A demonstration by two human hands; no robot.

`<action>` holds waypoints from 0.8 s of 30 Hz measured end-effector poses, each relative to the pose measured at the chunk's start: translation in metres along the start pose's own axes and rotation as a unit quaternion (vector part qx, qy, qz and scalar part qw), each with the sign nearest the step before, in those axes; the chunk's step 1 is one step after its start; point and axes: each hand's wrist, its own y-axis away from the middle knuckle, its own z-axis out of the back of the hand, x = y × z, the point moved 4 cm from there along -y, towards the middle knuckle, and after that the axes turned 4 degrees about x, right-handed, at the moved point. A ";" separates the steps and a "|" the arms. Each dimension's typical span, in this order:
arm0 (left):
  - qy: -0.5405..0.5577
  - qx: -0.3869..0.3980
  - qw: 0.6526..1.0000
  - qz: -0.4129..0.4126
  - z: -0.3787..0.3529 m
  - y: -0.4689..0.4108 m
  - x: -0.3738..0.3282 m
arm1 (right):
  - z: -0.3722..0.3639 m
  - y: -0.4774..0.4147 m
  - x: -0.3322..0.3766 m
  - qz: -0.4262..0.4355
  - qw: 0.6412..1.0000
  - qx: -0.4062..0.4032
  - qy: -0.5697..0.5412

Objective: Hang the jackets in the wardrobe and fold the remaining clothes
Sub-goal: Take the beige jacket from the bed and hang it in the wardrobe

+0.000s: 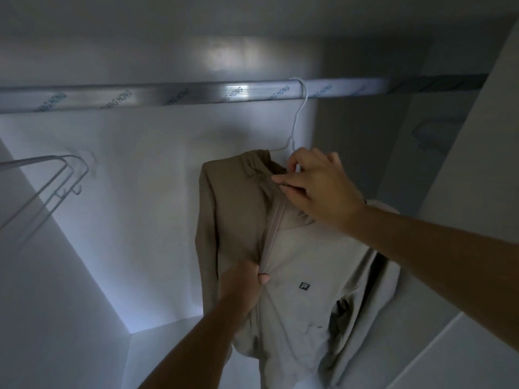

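Head view, left hand [242,286] gripping jacket [311,259] front, right hand [318,185] pinching collar [259,164]

what look like two pale wire hangers [53,189] show at the far left.

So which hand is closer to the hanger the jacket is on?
Right. The right hand pinches the jacket at its collar, just under the hanger. The left hand grips the jacket's front farther down, well below the hanger.
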 end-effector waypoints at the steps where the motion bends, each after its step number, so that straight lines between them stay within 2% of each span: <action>1: 0.003 0.016 1.000 0.006 -0.001 0.000 -0.002 | -0.001 0.003 -0.002 -0.011 0.999 0.024 -0.020; 2: -0.012 0.031 0.999 0.005 -0.001 0.000 -0.003 | -0.003 0.009 -0.007 -0.040 0.997 0.045 -0.045; 4: -0.070 0.066 0.995 -0.006 0.004 0.001 -0.008 | -0.005 0.029 -0.032 -0.162 0.982 0.055 -0.076; 6: -0.072 0.089 0.993 -0.014 0.015 0.001 -0.017 | -0.001 0.059 -0.065 -0.338 0.933 0.068 -0.100; 8: -0.030 0.029 0.998 -0.051 0.039 0.002 -0.040 | 0.001 0.089 -0.084 -0.444 0.879 0.110 -0.138; 9: 0.001 -0.040 0.995 -0.090 0.055 0.003 -0.058 | 0.001 0.098 -0.087 -0.448 0.873 0.137 -0.134; 11: 0.068 -0.180 0.962 -0.194 0.088 0.005 -0.100 | 0.003 0.106 -0.085 -0.422 0.881 0.187 -0.103; 13: 0.053 -0.252 0.928 -0.270 0.110 0.005 -0.139 | 0.004 0.106 -0.080 -0.390 0.890 0.205 -0.117; 16: -0.131 -0.241 0.917 -0.291 0.116 -0.003 -0.172 | 0.002 0.106 -0.075 -0.373 0.889 0.223 -0.147; 18: -0.195 -0.212 0.911 -0.294 0.109 -0.006 -0.177 | -0.001 0.105 -0.071 -0.380 0.873 0.222 -0.210; 19: -0.199 -0.197 0.911 -0.304 0.105 -0.005 -0.176 | -0.002 0.105 -0.067 -0.402 0.847 0.207 -0.280; 20: -0.185 -0.180 0.912 -0.318 0.103 -0.004 -0.174 | -0.004 0.104 -0.062 -0.441 0.796 0.183 -0.371; 22: -0.091 -0.160 0.923 -0.337 0.104 -0.003 -0.166 | -0.007 0.101 -0.052 -0.521 0.655 0.153 -0.525; 23: -0.025 -0.159 0.929 -0.334 0.111 -0.002 -0.162 | -0.008 0.095 -0.049 -0.528 0.616 0.144 -0.567; 24: 0.043 -0.162 0.932 -0.322 0.120 -0.003 -0.157 | -0.009 0.087 -0.047 -0.519 0.593 0.128 -0.603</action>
